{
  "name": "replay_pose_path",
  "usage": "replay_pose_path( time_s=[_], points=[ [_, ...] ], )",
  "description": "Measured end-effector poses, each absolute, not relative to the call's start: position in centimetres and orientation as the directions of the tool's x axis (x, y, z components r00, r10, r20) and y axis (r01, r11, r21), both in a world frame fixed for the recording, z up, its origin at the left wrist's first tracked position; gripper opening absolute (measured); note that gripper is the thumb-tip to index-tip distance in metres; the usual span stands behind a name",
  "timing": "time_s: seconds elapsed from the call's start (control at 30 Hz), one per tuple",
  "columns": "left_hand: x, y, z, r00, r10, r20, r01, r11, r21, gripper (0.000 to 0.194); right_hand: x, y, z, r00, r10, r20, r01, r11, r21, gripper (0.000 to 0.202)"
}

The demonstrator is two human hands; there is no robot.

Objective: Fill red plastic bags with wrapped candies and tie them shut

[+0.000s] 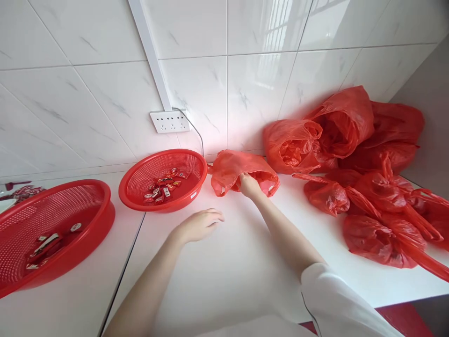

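Note:
My right hand (249, 185) reaches into the mouth of a red plastic bag (231, 164) that lies against the wall. The bag's film hides its fingers, so what they touch inside does not show. Over the white table hovers my left hand (202, 224), fingers stretched out and holding nothing, below and to the left of the bag. Just left of the bag stands a round red plastic basket (128, 187) with several small wrapped packets (163, 189) inside.
A second red basket (101, 196) with several packets stands at the left. Full red bags (351, 121) pile up in the right corner, and several knotted red bags (379, 238) lie in front of them. A socket strip (170, 121) with a cable is on the tiled wall.

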State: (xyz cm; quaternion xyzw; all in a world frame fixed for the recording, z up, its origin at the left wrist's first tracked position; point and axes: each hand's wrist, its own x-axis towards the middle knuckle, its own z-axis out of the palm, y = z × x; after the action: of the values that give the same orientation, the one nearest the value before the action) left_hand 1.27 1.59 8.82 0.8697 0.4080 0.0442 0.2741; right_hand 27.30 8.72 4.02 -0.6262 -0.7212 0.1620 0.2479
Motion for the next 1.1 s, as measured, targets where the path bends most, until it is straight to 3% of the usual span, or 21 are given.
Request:
replay_pose_path(
  time_s=[0.1,0.2,0.3,0.37,0.43,0.53,0.63,0.73,0.83,1.0,1.03,1.1],
  points=[
    [4.4,3.3,5.8,0.785,0.61,-0.11,0.542,-0.588,0.6,0.052,25.7,9.9,4.1,-0.107,0.989,0.104,0.801,0.147,-0.58,0.032],
    [7.2,5.8,4.6,0.676,0.72,0.156,0.494,-0.6,0.629,0.067,25.6,9.2,5.2,-0.215,0.974,0.071,0.747,0.211,-0.63,0.013],
    [9.3,8.0,4.9,0.603,0.74,0.299,0.456,-0.626,0.632,0.083,26.8,7.3,7.2,-0.337,0.939,0.077,0.667,0.295,-0.684,0.014],
    [10.2,8.9,5.2,0.597,0.741,0.307,0.436,-0.621,0.651,0.077,27.9,6.1,8.9,-0.384,0.914,0.13,0.545,0.338,-0.768,0.021],
    [10.7,9.3,5.4,0.587,0.751,0.304,0.431,-0.607,0.667,0.052,29.0,5.1,10.5,-0.359,0.904,0.231,0.354,0.361,-0.863,0.027],
    [10.4,9.4,5.0,0.554,0.799,0.234,0.485,-0.537,0.69,0.022,30.3,4.1,12.1,-0.148,0.919,0.365,0.044,0.375,-0.926,0.027],
    [9.6,9.5,4.5,0.502,0.85,0.158,0.54,-0.45,0.711,0.013,31.5,3.4,13.0,0.101,0.886,0.452,-0.206,0.463,-0.862,0.025],
    [9.0,9.0,4.7,0.496,0.854,0.156,0.501,-0.428,0.752,0.014,32.6,2.7,13.6,0.264,0.81,0.524,-0.324,0.586,-0.743,0.032],
    [9.0,7.9,6.1,0.565,0.808,0.168,0.337,-0.412,0.847,0.022,33.1,2.1,13.8,0.35,0.743,0.571,-0.33,0.668,-0.667,0.043],
    [10.6,5.4,8.7,0.69,0.694,0.205,0.022,-0.303,0.953,0.085,31.0,2.0,13.2,0.315,0.799,0.512,-0.439,0.601,-0.667,0.048],
    [11.2,5.0,8.7,0.716,0.669,0.2,0.022,-0.308,0.951,0.087,30.4,2.1,13.1,0.28,0.833,0.477,-0.467,0.553,-0.69,0.049],
    [12.2,4.6,8.4,0.751,0.631,0.192,0.085,-0.381,0.92,0.07,29.6,2.2,12.9,0.218,0.883,0.416,-0.464,0.469,-0.751,0.051]
  ],
)
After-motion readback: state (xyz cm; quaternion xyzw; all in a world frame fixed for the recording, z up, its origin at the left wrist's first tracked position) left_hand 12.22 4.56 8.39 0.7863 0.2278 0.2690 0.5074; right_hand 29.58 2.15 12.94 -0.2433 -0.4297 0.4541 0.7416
